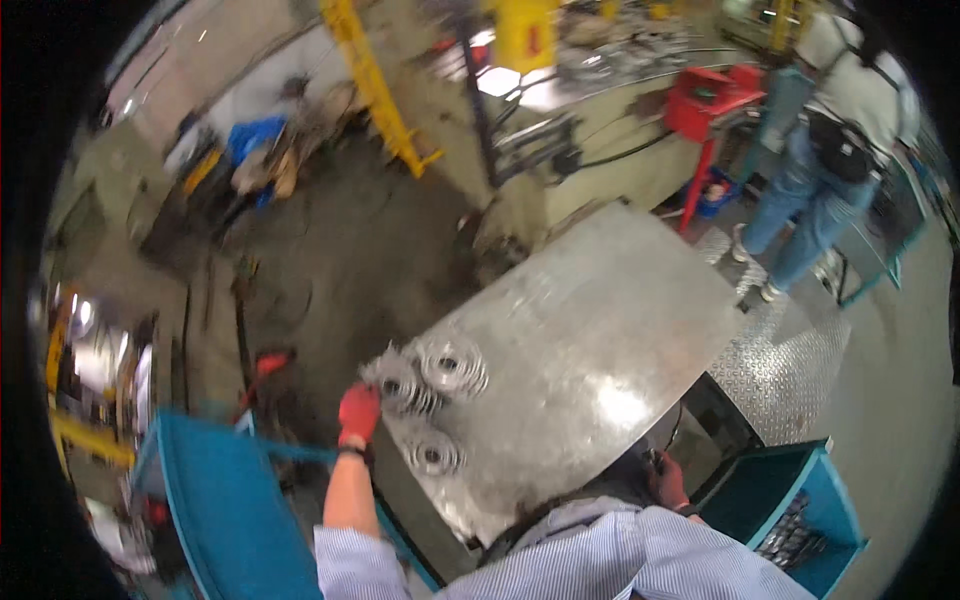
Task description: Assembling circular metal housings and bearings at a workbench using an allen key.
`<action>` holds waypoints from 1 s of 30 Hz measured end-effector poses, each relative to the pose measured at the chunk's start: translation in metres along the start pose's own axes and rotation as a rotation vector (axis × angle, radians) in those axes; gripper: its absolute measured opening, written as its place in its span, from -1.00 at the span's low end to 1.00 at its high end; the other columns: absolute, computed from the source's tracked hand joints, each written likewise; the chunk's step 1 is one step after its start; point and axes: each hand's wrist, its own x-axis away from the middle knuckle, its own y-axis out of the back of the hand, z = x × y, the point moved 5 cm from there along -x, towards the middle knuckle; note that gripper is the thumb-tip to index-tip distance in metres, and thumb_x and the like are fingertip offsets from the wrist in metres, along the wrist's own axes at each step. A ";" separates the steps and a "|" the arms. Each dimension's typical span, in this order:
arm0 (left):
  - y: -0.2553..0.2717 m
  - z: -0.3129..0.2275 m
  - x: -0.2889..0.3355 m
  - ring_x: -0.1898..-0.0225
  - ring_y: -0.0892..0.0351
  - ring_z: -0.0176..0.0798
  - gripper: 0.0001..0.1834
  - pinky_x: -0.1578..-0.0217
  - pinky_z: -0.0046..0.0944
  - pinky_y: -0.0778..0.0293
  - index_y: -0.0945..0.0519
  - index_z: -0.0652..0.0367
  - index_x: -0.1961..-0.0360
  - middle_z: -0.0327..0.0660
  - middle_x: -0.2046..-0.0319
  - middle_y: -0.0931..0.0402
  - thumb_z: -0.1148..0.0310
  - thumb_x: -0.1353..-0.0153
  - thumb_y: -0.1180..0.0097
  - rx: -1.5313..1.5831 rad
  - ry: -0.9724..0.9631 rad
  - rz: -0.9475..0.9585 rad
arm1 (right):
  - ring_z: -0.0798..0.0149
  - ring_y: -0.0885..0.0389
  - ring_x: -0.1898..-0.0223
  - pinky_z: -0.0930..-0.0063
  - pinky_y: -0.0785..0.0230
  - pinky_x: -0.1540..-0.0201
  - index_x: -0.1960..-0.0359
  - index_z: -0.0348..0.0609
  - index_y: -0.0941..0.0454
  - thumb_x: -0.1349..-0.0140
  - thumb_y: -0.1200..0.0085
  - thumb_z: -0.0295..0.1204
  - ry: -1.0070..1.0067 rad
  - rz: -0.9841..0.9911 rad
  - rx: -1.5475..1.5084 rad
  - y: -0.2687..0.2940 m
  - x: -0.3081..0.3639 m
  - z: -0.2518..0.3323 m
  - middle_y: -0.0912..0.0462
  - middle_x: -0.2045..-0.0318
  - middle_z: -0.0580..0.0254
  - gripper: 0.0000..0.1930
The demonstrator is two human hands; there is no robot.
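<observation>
My left hand (359, 412), in a red glove, is at the left edge of a metal-topped table (590, 330). It touches or nearly touches a stack of round, ridged metal parts (396, 388); blur hides how its fingers lie. Beside that stack are a second stack of the same parts (452, 366) and a nearer one (434, 453). My right hand (672, 482), also red-gloved, is low by the table's near right edge, close to my body. Its fingers are curled around something small and dark that I cannot make out.
A blue-green cart (215, 490) stands at the left. At the lower right a blue-green bin (835, 510) holds dark metal pieces. Another person (835, 150) stands at the far right near a red stand (705, 105). A yellow post (375, 85) rises beyond the table.
</observation>
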 end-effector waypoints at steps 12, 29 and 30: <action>0.142 -0.168 -0.026 0.29 -0.58 0.10 -0.63 0.29 -0.06 -0.48 -0.56 0.23 0.16 0.03 0.33 -0.59 0.19 -0.08 -0.17 0.120 -0.028 -0.182 | -0.12 -0.56 0.14 0.19 -0.41 0.10 0.03 -0.15 -0.48 -0.10 -0.11 -0.38 -0.337 0.026 -0.164 0.061 0.010 0.035 -0.60 0.20 -0.12 -0.63; 0.215 -0.605 -0.374 0.03 -0.47 0.09 -0.30 0.08 -0.05 -0.42 -0.35 0.24 -0.10 0.06 0.11 -0.49 0.00 -0.03 -0.19 0.106 -0.435 -0.422 | -0.14 -0.57 0.25 0.20 -0.40 0.18 0.15 -0.25 -0.50 -0.04 -0.11 -0.45 -0.445 -0.308 -0.118 0.169 -0.040 -0.075 -0.60 0.34 -0.11 -0.70; 0.216 -0.621 -0.390 0.02 -0.47 0.07 -0.28 0.08 -0.06 -0.43 -0.34 0.23 -0.10 0.03 0.11 -0.49 -0.02 -0.01 -0.20 0.033 -0.405 -0.448 | -0.15 -0.56 0.26 0.19 -0.40 0.19 0.16 -0.25 -0.50 -0.05 -0.11 -0.44 -0.478 -0.323 -0.148 0.172 -0.035 -0.087 -0.59 0.35 -0.12 -0.70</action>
